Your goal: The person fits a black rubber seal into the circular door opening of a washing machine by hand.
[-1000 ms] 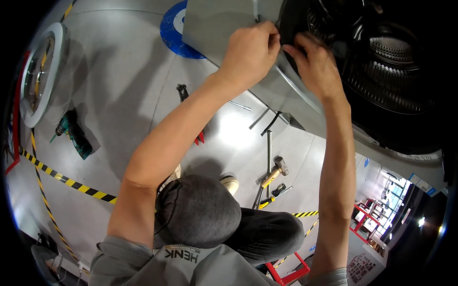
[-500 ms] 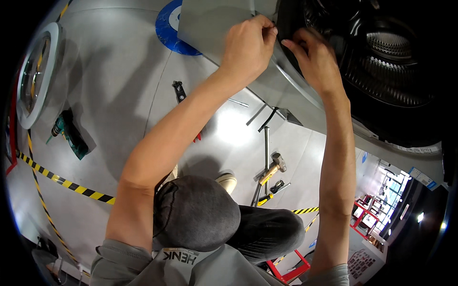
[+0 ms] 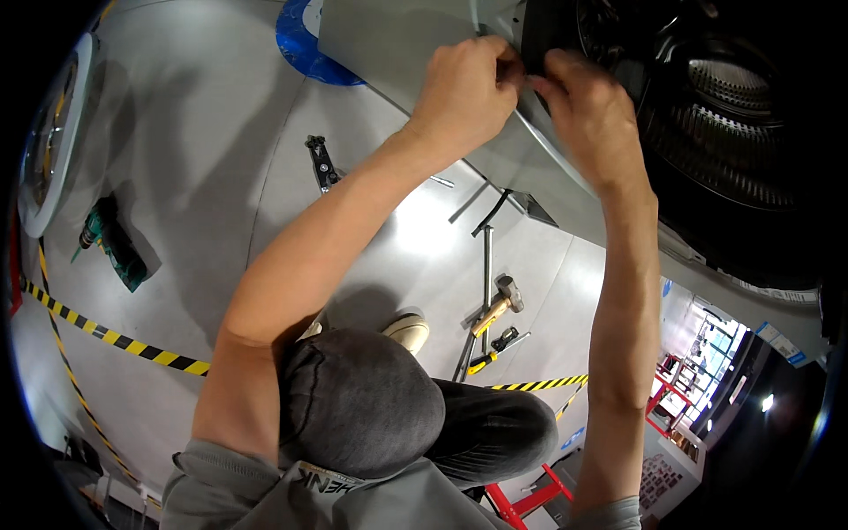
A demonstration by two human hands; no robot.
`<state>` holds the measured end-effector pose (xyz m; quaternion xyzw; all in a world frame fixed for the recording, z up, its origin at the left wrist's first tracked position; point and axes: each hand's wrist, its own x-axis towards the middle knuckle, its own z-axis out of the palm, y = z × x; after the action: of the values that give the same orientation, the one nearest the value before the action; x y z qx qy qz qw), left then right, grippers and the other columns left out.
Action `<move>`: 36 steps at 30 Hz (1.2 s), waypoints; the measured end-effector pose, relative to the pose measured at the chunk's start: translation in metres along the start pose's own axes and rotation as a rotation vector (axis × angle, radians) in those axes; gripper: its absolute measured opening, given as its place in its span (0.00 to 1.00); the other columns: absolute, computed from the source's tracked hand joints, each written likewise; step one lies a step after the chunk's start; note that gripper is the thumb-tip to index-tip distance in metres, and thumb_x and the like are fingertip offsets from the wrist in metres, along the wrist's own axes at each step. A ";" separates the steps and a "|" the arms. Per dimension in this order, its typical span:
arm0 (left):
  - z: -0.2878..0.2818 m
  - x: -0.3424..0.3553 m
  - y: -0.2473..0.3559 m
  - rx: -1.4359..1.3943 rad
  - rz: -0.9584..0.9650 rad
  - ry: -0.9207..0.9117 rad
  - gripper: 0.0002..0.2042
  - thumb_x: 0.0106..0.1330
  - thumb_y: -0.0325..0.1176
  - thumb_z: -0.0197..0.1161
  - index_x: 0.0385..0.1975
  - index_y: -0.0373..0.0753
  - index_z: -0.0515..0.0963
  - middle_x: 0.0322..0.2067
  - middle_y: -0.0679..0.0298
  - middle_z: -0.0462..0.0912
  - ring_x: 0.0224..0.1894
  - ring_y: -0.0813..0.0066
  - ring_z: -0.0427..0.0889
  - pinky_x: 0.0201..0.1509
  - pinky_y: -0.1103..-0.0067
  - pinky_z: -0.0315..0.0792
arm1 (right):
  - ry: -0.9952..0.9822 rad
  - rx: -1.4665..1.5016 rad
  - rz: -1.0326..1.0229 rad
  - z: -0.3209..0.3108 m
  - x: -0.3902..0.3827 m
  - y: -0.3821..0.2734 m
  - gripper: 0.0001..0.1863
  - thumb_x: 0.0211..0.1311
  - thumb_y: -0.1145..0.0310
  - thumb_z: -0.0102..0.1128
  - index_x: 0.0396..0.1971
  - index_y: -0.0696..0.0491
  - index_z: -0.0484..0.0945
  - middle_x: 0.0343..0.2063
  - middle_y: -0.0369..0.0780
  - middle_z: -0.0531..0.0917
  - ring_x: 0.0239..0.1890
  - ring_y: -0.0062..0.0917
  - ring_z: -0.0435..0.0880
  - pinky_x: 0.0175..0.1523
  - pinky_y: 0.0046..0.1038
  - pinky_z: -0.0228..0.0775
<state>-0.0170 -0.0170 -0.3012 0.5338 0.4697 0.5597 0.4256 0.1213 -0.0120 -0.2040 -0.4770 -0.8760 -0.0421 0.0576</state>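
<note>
In front of me is a washing machine with its round opening exposed and a ribbed metal drum (image 3: pixel 726 132) inside. Dark rubber door seal (image 3: pixel 742 256) rings that opening. Both my hands meet at the opening's left edge, against the pale grey front panel (image 3: pixel 389 44). My left hand (image 3: pixel 466 95) has its thumb and fingers pinched there. Close beside it, my right hand (image 3: pixel 590 119) curls with thumb and forefinger drawn together near the left fingertips. Whatever small part or edge they grip is hidden by the fingers.
On the floor lie a green-and-black cordless drill (image 3: pixel 115 247), a black tool (image 3: pixel 321 163), a hammer (image 3: pixel 497 311), a yellow-and-black tool (image 3: pixel 484 362) and a long metal bar (image 3: pixel 488 265). A round glass door (image 3: pixel 55 146) stands far left. Striped tape (image 3: pixel 124 338) crosses behind.
The view has shifted slightly, so the floor tools sit further left. Both hands stay at the opening's edge; the right fingertips have come closer to the left ones.
</note>
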 end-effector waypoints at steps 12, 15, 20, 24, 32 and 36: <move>-0.009 0.003 0.007 0.218 0.035 -0.023 0.09 0.65 0.32 0.66 0.37 0.32 0.84 0.27 0.53 0.87 0.29 0.58 0.87 0.37 0.71 0.78 | -0.095 0.132 0.207 -0.008 0.003 0.011 0.11 0.64 0.65 0.68 0.38 0.56 0.80 0.29 0.45 0.85 0.31 0.40 0.85 0.39 0.35 0.77; -0.010 0.003 0.004 0.196 0.045 0.001 0.09 0.65 0.32 0.66 0.37 0.33 0.85 0.27 0.52 0.87 0.29 0.57 0.87 0.37 0.71 0.77 | -0.113 0.153 0.203 -0.013 0.006 0.005 0.11 0.64 0.65 0.68 0.38 0.57 0.80 0.30 0.45 0.85 0.31 0.39 0.86 0.39 0.35 0.77; -0.013 0.006 0.012 0.323 0.031 -0.035 0.09 0.65 0.33 0.67 0.36 0.34 0.85 0.25 0.51 0.85 0.27 0.54 0.85 0.35 0.70 0.77 | -0.082 0.136 0.096 -0.007 0.006 0.016 0.14 0.65 0.60 0.68 0.37 0.56 0.79 0.25 0.42 0.80 0.26 0.29 0.76 0.35 0.33 0.72; -0.007 0.005 0.006 0.296 0.067 0.022 0.09 0.66 0.34 0.66 0.36 0.33 0.85 0.24 0.50 0.85 0.27 0.53 0.85 0.36 0.70 0.77 | -0.152 0.142 0.175 -0.010 0.008 0.016 0.12 0.65 0.63 0.67 0.38 0.57 0.80 0.30 0.45 0.85 0.32 0.38 0.86 0.40 0.36 0.76; 0.018 -0.014 -0.009 -0.152 -0.074 -0.038 0.07 0.67 0.24 0.61 0.40 0.27 0.82 0.34 0.54 0.89 0.38 0.69 0.89 0.46 0.76 0.81 | -0.120 0.139 0.131 -0.010 -0.003 0.021 0.11 0.65 0.64 0.67 0.38 0.56 0.80 0.32 0.46 0.85 0.32 0.39 0.85 0.41 0.36 0.75; 0.020 -0.014 -0.014 -0.391 -0.143 -0.065 0.08 0.66 0.22 0.58 0.40 0.26 0.81 0.34 0.55 0.89 0.38 0.70 0.89 0.46 0.77 0.81 | -0.157 0.089 0.143 -0.010 -0.006 0.016 0.10 0.65 0.66 0.66 0.40 0.56 0.80 0.34 0.46 0.85 0.36 0.41 0.86 0.41 0.37 0.76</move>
<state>0.0039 -0.0268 -0.3182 0.4238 0.3749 0.5912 0.5747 0.1384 -0.0098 -0.1945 -0.5373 -0.8424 0.0385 0.0128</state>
